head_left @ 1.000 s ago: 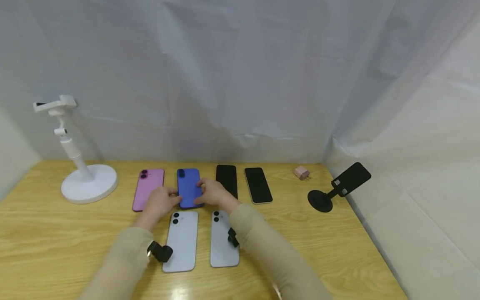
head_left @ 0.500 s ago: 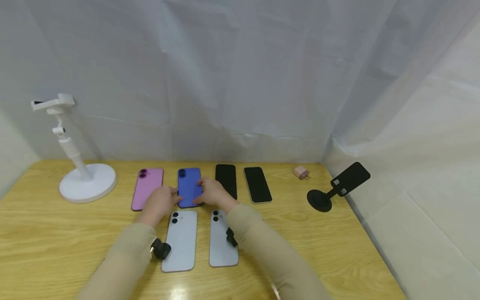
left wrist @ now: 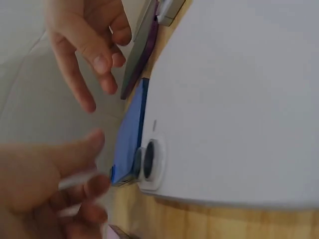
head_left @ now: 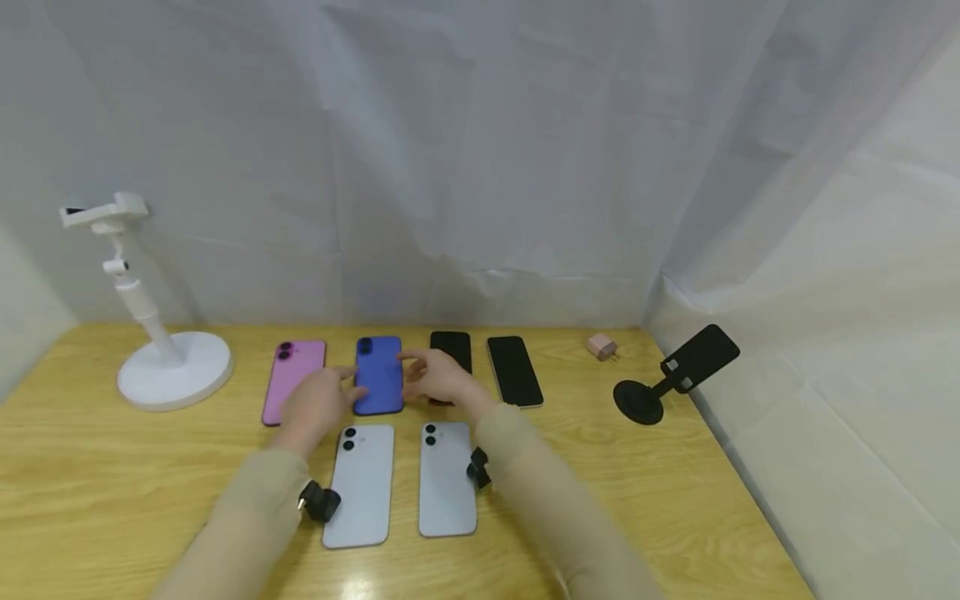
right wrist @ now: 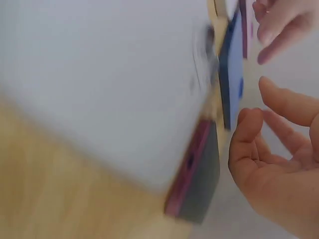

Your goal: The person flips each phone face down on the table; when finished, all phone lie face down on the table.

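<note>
A blue smartphone (head_left: 378, 377) lies back up on the wooden table, in the far row of phones. My left hand (head_left: 313, 407) hovers at its left edge, overlapping the pink smartphone (head_left: 298, 367). At its right edge is my right hand (head_left: 441, 377), partly covering a black-screened smartphone (head_left: 452, 343). Both hands hold nothing, their fingers relaxed. The left wrist view shows a gap between my left fingers and the blue phone's side. In the right wrist view, my right thumb and fingers are likewise bent loosely above the blue phone, apart from it.
Two white smartphones, left (head_left: 362, 492) and right (head_left: 442, 487), lie in the near row under my forearms. Another dark-screened phone (head_left: 516, 371) is farther right. A white phone stand (head_left: 174, 371) stands left; a pink charger (head_left: 602, 346) and black stand (head_left: 639, 402) are right.
My right hand has drawn slightly right, off the blue phone's edge, and my left fingers have loosened from its left side. The blue phone stays in place.
</note>
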Demonstrator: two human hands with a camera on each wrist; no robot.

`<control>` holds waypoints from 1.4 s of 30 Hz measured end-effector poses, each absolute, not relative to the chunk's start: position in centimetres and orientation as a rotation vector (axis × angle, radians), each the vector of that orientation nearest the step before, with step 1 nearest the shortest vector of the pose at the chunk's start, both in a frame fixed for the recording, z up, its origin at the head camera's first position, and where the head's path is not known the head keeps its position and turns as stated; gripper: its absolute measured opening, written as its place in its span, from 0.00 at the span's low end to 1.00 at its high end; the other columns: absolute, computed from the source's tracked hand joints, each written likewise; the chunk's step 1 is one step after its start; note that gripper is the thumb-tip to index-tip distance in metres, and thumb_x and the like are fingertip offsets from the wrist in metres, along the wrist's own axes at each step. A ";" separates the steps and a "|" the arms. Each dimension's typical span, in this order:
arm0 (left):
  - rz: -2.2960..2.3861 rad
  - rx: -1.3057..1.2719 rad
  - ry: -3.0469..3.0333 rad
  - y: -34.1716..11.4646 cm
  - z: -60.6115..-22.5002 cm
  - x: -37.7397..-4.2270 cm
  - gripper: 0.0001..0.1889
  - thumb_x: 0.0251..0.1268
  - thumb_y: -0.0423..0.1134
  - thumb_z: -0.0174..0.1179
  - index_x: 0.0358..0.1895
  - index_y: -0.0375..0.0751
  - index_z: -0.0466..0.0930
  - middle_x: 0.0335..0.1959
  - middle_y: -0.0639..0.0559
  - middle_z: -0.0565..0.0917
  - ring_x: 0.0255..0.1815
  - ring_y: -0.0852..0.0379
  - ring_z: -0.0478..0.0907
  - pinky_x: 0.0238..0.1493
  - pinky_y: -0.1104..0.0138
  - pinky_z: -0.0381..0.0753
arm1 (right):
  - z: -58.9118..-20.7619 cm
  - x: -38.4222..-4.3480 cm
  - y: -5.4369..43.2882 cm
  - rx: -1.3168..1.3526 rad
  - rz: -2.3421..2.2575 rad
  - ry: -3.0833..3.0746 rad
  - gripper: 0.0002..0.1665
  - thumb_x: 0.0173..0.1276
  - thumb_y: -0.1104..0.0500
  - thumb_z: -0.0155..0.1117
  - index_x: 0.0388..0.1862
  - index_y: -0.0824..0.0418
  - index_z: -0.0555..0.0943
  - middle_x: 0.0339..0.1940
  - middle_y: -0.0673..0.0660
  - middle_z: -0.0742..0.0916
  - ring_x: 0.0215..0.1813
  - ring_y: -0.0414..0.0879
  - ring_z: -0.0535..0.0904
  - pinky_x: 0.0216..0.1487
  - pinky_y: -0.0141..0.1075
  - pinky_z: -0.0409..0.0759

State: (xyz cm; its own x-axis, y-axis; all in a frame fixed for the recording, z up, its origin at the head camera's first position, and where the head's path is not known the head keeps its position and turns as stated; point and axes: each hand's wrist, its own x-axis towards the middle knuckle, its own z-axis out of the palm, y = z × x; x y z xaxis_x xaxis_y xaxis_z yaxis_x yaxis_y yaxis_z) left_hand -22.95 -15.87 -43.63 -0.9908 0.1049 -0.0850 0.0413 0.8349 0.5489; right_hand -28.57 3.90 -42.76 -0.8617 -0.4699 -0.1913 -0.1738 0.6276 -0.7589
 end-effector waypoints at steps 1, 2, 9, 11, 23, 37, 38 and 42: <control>0.869 0.173 2.908 -15.7 -43.6 -23.0 0.27 0.68 0.47 0.58 0.66 0.38 0.69 0.51 0.36 0.80 0.44 0.42 0.78 0.37 0.53 0.77 | -42.7 -28.8 4.4 -0.533 -1.112 2.482 0.34 0.59 0.65 0.71 0.65 0.57 0.74 0.47 0.57 0.82 0.43 0.46 0.79 0.39 0.33 0.79; 0.889 0.240 2.904 -15.5 -43.5 -23.1 0.28 0.67 0.47 0.59 0.67 0.38 0.69 0.45 0.38 0.81 0.38 0.45 0.78 0.34 0.55 0.77 | -42.6 -29.0 4.9 -0.560 -1.121 2.487 0.33 0.59 0.65 0.71 0.65 0.57 0.74 0.47 0.57 0.82 0.43 0.46 0.78 0.39 0.33 0.79; 0.941 0.506 2.898 -13.4 -43.7 -23.8 0.29 0.66 0.46 0.60 0.66 0.34 0.69 0.46 0.39 0.79 0.48 0.43 0.76 0.47 0.50 0.78 | -42.7 -29.6 8.3 -0.657 -1.041 2.550 0.30 0.62 0.63 0.69 0.63 0.61 0.74 0.49 0.60 0.80 0.42 0.48 0.78 0.41 0.34 0.79; 0.978 0.523 2.910 -12.8 -43.9 -24.3 0.28 0.67 0.45 0.60 0.65 0.33 0.69 0.48 0.36 0.78 0.50 0.41 0.75 0.50 0.48 0.76 | -42.6 -29.6 9.2 -0.622 -0.984 2.596 0.30 0.62 0.62 0.69 0.63 0.60 0.74 0.52 0.60 0.80 0.44 0.49 0.78 0.43 0.36 0.79; 1.165 0.585 2.829 -8.5 -45.0 -26.4 0.27 0.62 0.37 0.64 0.63 0.28 0.70 0.45 0.34 0.77 0.44 0.44 0.74 0.44 0.54 0.76 | -43.2 -29.2 10.8 -0.504 -0.722 2.738 0.42 0.59 0.54 0.72 0.70 0.63 0.66 0.44 0.62 0.82 0.64 0.57 0.67 0.63 0.47 0.69; 1.027 0.468 2.920 -6.8 -45.4 -26.4 0.24 0.61 0.35 0.65 0.58 0.25 0.74 0.48 0.32 0.78 0.51 0.39 0.73 0.55 0.50 0.72 | -43.9 -29.1 10.7 -0.480 -0.682 2.764 0.42 0.60 0.55 0.72 0.70 0.64 0.65 0.57 0.63 0.78 0.62 0.54 0.66 0.59 0.43 0.71; 1.032 0.455 2.919 -6.8 -45.5 -26.4 0.24 0.60 0.35 0.65 0.58 0.26 0.75 0.47 0.33 0.78 0.49 0.40 0.73 0.53 0.51 0.73 | -43.9 -29.1 10.6 -0.474 -0.700 2.763 0.42 0.60 0.56 0.72 0.70 0.65 0.66 0.60 0.64 0.76 0.64 0.55 0.66 0.61 0.43 0.70; 1.057 0.431 2.919 -6.8 -45.7 -26.3 0.24 0.59 0.34 0.66 0.58 0.28 0.76 0.42 0.37 0.77 0.40 0.46 0.72 0.44 0.55 0.74 | -44.0 -29.0 10.4 -0.428 -0.808 2.739 0.42 0.58 0.60 0.73 0.69 0.66 0.67 0.65 0.65 0.73 0.67 0.55 0.66 0.65 0.43 0.68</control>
State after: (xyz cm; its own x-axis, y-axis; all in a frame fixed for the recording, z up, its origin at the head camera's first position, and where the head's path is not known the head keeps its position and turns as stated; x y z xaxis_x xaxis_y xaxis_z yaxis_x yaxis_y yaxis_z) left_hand -26.31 -6.75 -45.71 -0.9621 0.2585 0.0864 0.2539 0.7347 0.6291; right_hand -29.04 10.44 -44.02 -0.9247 -0.3469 -0.1570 -0.2062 0.8028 -0.5595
